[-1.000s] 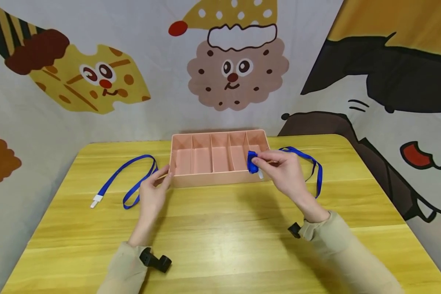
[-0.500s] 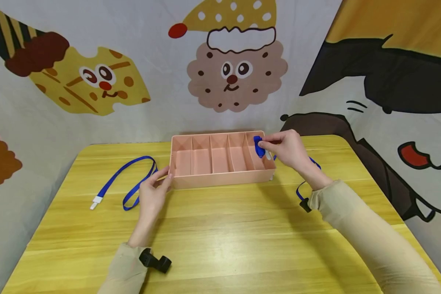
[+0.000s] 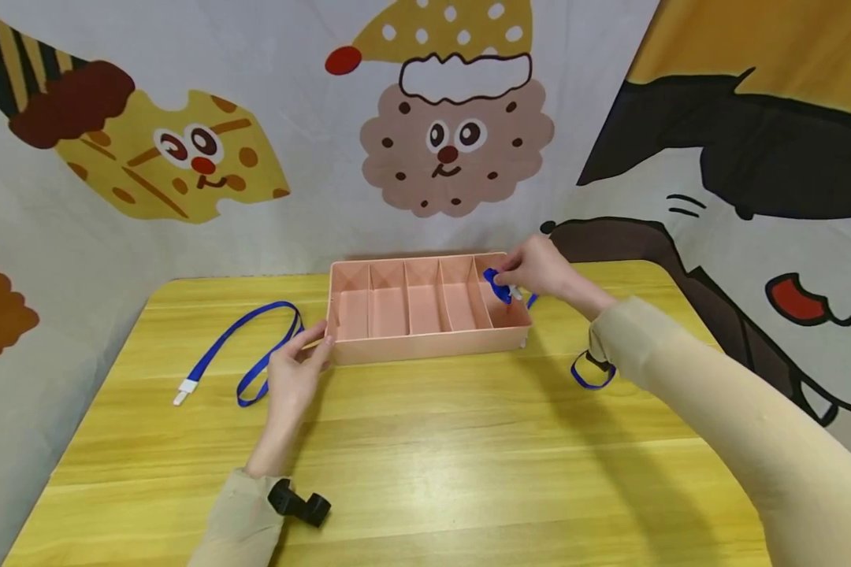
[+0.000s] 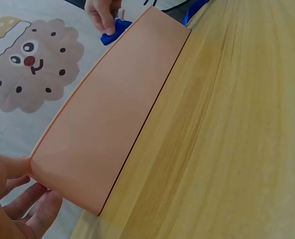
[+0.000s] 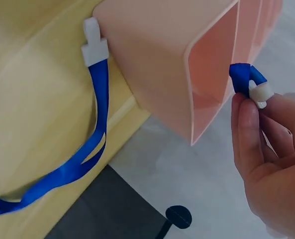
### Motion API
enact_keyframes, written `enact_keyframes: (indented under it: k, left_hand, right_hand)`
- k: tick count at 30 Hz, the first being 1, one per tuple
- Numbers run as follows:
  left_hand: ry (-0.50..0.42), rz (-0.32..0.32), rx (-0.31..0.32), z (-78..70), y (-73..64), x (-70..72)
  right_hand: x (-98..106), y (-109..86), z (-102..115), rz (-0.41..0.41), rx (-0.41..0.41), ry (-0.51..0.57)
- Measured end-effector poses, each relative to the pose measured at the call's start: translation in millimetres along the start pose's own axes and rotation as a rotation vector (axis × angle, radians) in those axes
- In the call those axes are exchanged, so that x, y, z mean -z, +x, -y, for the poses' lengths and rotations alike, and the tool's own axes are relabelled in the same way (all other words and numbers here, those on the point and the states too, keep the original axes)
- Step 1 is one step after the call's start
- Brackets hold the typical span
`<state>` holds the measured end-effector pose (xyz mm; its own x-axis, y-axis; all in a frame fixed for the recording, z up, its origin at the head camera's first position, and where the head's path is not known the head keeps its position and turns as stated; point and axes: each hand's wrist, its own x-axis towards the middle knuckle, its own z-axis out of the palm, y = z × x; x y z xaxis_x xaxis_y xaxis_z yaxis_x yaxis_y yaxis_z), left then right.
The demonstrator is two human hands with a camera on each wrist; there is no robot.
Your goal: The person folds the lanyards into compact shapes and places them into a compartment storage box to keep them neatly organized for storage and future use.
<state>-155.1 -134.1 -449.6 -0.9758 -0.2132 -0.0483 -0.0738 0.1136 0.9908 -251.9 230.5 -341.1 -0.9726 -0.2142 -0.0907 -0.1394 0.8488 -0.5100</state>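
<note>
Pinching bundled blue lanyard point(image 3: 498, 287) in right grip point(image 3: 537, 266), over rightmost compartment point(image 3: 505, 316) of pink box point(image 3: 425, 347); touching opposite end with loose left grip point(image 3: 295, 374).

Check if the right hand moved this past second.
Yes: in the head view, the right hand moved forward, toward the far right corner of the pink tray.

One bundled blue lanyard point(image 3: 498, 287), white-clipped, is being pinched by the right hand point(image 3: 539, 266) above the rightmost section of one pink five-section box point(image 3: 425, 346), which the left hand point(image 3: 294, 374) is touching, while looped blue lanyards point(image 3: 218, 343) are lying left and right of it.
</note>
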Motion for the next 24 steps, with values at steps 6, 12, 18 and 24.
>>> enact_keyframes:
  k: [6, 12, 18, 24]
  left_hand:
    - [0.005, 0.009, 0.005, -1.0, -0.5, 1.6]
    - [0.015, 0.018, 0.012, -1.0, -0.4, 3.1]
    - [0.026, 0.017, 0.018, -0.7, 0.7, 3.9]
    - [0.004, 0.016, 0.013, -1.1, -0.1, 4.2]
  right_hand:
    - [-0.6, 7.7, 4.3, 0.124, -0.011, -0.058]
    - [-0.5, 12.0, 5.0, 0.189, -0.009, -0.142]
    - [-4.4, 15.7, 4.7, 0.211, -0.001, -0.168]
    - [-9.9, 17.9, 6.7, 0.259, 0.020, -0.180]
